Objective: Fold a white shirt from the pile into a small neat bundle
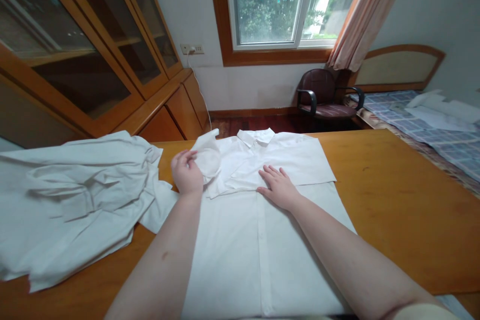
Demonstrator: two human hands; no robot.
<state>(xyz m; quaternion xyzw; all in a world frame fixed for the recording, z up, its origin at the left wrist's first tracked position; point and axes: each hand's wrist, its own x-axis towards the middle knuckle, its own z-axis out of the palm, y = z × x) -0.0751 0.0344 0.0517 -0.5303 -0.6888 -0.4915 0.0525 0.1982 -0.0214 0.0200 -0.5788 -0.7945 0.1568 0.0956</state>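
Observation:
A white button-up shirt [232,240] lies front up on the wooden table, its collar at the far edge and its button placket running toward me. One sleeve is folded across the chest below the collar. My left hand [186,172] is closed on the other sleeve [208,155] at the shirt's left side, and that sleeve is lifted and bunched. My right hand [279,187] rests flat on the chest with its fingers spread, on the folded sleeve's lower edge.
Another white shirt [101,185] lies crumpled on the left of the table [405,200]. Beyond the table stand a glass-door cabinet [150,110], a dark armchair [322,92] and a bed [423,115] with a checked cover. A white cord [202,92] hangs from a wall outlet.

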